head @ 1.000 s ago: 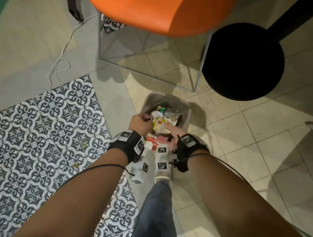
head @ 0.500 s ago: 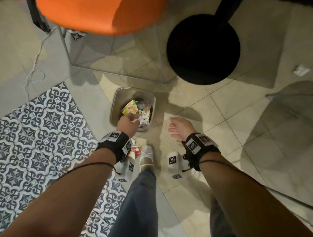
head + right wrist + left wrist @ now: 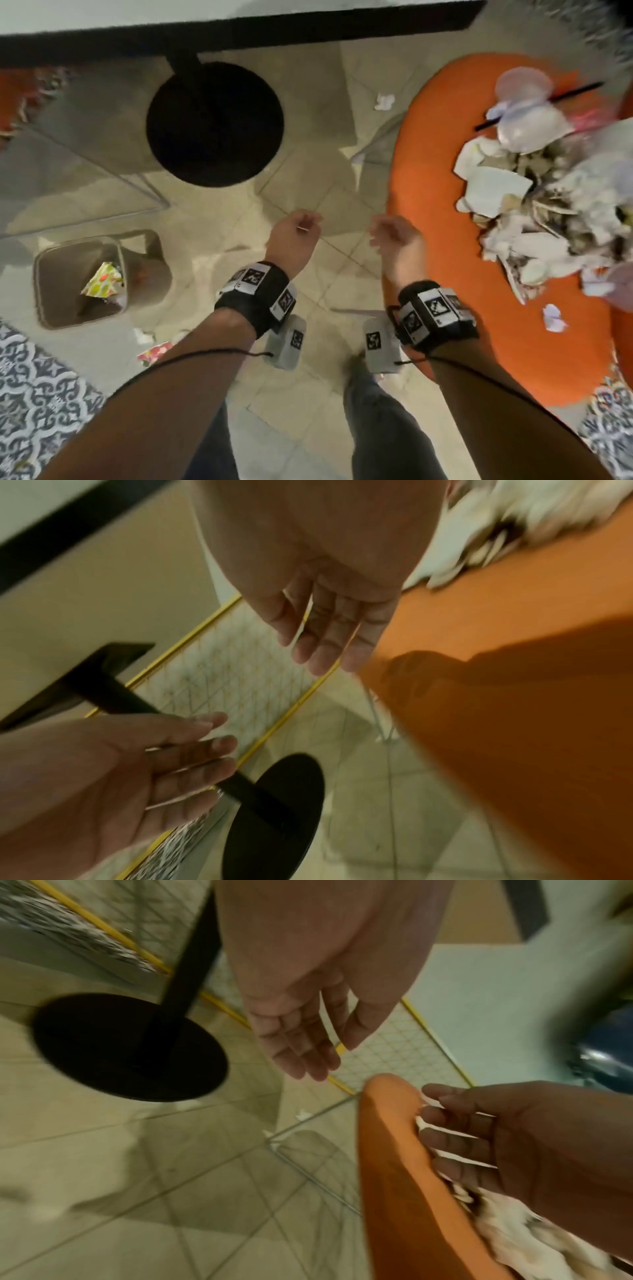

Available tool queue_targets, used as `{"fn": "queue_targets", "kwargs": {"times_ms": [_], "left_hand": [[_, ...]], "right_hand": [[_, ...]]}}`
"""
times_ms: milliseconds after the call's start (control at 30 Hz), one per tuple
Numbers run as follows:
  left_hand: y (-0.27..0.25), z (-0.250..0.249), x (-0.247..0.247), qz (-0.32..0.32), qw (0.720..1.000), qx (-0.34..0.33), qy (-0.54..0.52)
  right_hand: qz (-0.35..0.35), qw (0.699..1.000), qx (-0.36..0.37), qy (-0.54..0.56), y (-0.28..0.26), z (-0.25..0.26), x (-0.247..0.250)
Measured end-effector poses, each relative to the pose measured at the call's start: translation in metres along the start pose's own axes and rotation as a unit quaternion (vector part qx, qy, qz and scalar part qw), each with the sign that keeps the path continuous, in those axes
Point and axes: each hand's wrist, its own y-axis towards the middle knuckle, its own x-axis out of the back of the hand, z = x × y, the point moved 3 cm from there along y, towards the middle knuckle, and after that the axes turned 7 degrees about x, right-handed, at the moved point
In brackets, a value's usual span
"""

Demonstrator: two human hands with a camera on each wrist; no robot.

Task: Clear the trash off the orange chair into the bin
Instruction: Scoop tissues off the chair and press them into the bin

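An orange chair fills the right of the head view, its seat heaped with trash: crumpled paper, plastic cups, a lid and a black straw. The grey bin stands on the floor at the left, with a colourful wrapper inside. My left hand hangs over the floor tiles between bin and chair, fingers relaxed and empty, as the left wrist view confirms. My right hand hovers at the chair's left edge, also relaxed and empty.
A black round table base with its post stands behind the hands, under a dark-edged tabletop. Scraps of paper and a red wrapper lie on the floor. Patterned tiles cover the lower left.
Both hands have left the bin and swung right toward the orange chair. The left hand let go of the trash it held in the bin. The view turned right, bringing the littered seat into sight.
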Motion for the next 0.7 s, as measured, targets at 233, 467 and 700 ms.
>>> {"fn": "queue_targets", "kwargs": {"times_ms": [233, 467, 700], "left_hand": [[-0.024, -0.098, -0.176, 0.119, 0.982, -0.077, 0.128], [0.006, -0.147, -0.298, 0.168, 0.869, -0.128, 0.447], [0.024, -0.16, -0.322, 0.158, 0.83, -0.184, 0.502]], "right_hand": [[-0.198, 0.956, 0.002, -0.214, 0.016, -0.047, 0.22], [0.115, 0.894, -0.197, -0.386, 0.031, -0.121, 0.248], [0.099, 0.898, -0.183, -0.388, 0.043, -0.123, 0.246]]}}
